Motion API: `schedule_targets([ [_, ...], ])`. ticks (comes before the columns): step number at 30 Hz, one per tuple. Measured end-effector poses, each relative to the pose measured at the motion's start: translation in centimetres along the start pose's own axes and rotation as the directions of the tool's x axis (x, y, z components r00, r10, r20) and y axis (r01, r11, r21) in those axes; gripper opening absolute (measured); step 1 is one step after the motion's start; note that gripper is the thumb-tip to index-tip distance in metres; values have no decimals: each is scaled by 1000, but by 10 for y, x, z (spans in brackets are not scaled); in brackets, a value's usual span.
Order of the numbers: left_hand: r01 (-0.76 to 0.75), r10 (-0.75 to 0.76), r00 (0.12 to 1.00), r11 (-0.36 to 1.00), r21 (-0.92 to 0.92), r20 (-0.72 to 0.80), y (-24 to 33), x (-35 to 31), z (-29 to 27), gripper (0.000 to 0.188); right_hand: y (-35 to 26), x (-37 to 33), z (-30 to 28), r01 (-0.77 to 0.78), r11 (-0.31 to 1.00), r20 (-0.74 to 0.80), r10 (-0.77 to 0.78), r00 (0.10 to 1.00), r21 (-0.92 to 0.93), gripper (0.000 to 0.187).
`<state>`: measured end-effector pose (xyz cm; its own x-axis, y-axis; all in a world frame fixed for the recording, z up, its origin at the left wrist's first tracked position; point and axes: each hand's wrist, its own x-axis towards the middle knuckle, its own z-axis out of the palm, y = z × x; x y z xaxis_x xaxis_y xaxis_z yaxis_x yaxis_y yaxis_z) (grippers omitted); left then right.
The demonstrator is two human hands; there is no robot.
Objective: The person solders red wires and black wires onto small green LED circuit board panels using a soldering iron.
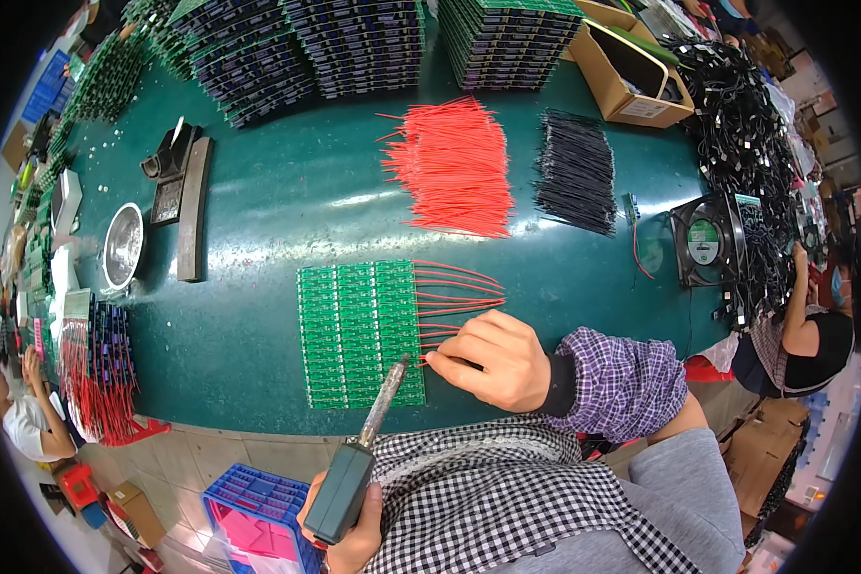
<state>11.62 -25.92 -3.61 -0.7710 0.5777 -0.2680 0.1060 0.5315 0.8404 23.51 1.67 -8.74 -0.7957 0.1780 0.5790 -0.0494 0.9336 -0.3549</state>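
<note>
A green panel of small circuit boards (354, 320) lies flat on the table in front of me. Several red wires (459, 282) stick out from its right edge. My left hand (349, 531) is wrapped round the dark handle of a soldering iron (378, 407), whose tip reaches the panel's lower right edge. At that same edge my right hand (497, 359) is closed, thumb and forefinger pinching the end of a red wire (424, 363) close to the iron's tip. Beyond the panel are a pile of cut red wires (454, 167) and a smaller pile of black wires (576, 172).
Tall stacks of circuit boards (354, 48) line the far side. To the left stand a metal bowl (123, 247), a dark bar (193, 210) and a black holder (169, 167). A fan (703, 241) and tangled black cables (737, 124) occupy the right. People sit at both ends.
</note>
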Motion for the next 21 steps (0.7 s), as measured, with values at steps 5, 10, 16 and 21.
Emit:
schedule_targets([
  [5, -31, 27, 998, 997, 73, 53, 19, 5, -2, 28, 0, 0, 0, 7, 1000, 5, -7, 1000, -4, 23],
  [10, -50, 46, 997, 997, 62, 56, 9, 3, -2, 28, 0, 0, 1, 8, 1000, 1, -8, 1000, 2, 24],
  [16, 4, -5, 1000, 998, 55, 10, -14, -5, -4, 30, -1, 1, 0, 4, 1000, 0, -4, 1000, -9, 23],
  [21, -44, 45, 999, 995, 87, -15, -19, -6, -5, 32, 0, 0, -1, -12, 1000, 23, 12, 1000, 13, 25],
])
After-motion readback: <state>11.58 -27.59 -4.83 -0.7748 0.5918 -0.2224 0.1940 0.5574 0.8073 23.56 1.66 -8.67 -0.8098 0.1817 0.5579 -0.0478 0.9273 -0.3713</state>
